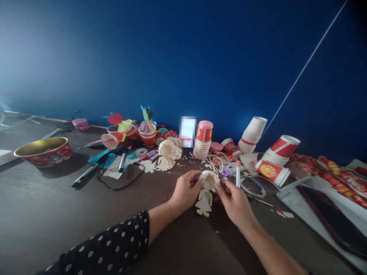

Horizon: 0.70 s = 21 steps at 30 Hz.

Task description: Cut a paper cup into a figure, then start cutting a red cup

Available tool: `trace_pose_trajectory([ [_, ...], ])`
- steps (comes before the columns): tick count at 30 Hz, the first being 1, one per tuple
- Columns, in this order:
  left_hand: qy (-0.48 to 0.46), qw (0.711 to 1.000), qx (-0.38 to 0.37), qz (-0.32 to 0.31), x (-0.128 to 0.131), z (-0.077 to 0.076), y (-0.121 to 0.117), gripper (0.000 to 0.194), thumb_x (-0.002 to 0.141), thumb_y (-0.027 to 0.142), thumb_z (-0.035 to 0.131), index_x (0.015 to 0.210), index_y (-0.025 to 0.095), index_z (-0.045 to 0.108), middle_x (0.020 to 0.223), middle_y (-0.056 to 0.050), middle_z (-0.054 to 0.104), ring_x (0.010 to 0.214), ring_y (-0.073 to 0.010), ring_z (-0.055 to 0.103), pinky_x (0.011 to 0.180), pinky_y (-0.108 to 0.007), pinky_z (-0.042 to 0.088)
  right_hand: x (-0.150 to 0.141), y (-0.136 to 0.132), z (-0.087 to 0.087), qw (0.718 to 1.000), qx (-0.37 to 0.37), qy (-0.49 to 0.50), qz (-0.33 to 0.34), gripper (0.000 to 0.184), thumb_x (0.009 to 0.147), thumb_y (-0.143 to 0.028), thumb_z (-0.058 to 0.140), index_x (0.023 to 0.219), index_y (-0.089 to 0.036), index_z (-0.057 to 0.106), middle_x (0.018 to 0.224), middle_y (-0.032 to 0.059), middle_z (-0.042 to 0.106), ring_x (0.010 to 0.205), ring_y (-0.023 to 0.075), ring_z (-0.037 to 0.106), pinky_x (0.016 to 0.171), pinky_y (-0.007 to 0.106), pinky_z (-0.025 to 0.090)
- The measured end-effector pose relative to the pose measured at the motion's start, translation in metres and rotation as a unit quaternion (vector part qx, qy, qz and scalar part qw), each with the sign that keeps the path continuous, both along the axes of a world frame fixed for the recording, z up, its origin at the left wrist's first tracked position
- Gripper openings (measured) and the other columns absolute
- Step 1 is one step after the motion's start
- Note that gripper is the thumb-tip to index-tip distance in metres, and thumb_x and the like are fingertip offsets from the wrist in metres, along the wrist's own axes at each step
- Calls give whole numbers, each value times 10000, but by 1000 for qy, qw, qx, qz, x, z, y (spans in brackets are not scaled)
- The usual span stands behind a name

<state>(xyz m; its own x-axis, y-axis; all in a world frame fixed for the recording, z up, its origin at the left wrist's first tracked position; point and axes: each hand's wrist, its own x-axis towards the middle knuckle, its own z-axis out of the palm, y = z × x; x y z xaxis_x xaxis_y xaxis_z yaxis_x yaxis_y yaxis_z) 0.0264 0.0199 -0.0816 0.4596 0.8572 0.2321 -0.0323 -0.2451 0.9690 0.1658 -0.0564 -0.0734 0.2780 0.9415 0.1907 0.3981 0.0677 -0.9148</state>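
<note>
Between my two hands is a cut paper-cup figure (204, 202), with a round cup-like top and a flat, pale doll shape in a dress hanging below. My left hand (185, 191) pinches the left side of its round top between thumb and fingers. On the opposite side, my right hand (235, 202) grips the same round part, its thumb in front and fingers behind. Fine red lines and small cuts show along the upper rim. Just beyond my left hand, a heap of similar pale cut-paper pieces (169, 152) rests on the dark table (120, 221).
Stacked red-and-white paper cups (203, 141) stand behind my hands, beside a lit, blurred screen (187, 131). A red bowl (46, 152) and a marker (91, 173) lie left. Tipped cups (269, 170), coiled white strips (218, 162) and a dark phone-like slab (335, 217) are right.
</note>
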Motion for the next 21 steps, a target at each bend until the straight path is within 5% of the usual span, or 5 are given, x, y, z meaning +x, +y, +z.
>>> trace_pose_trajectory([
  [10,5,1000,-28,2,-1,7,-1,360,808,393,455,983,103,575,675,-36,614,556,-117,552,515,-229,449,5,2,-3,999,1,30,-33,330,772,-480,538,905,-183,586,807,93,705,561,222,648,530,323,532],
  [21,-4,999,-22,-31,0,2,0,306,774,312,526,1008,119,567,890,-93,663,761,-158,610,643,-244,474,4,1,-4,999,16,26,-27,323,774,-483,536,881,-181,577,816,89,702,636,234,664,563,310,533],
])
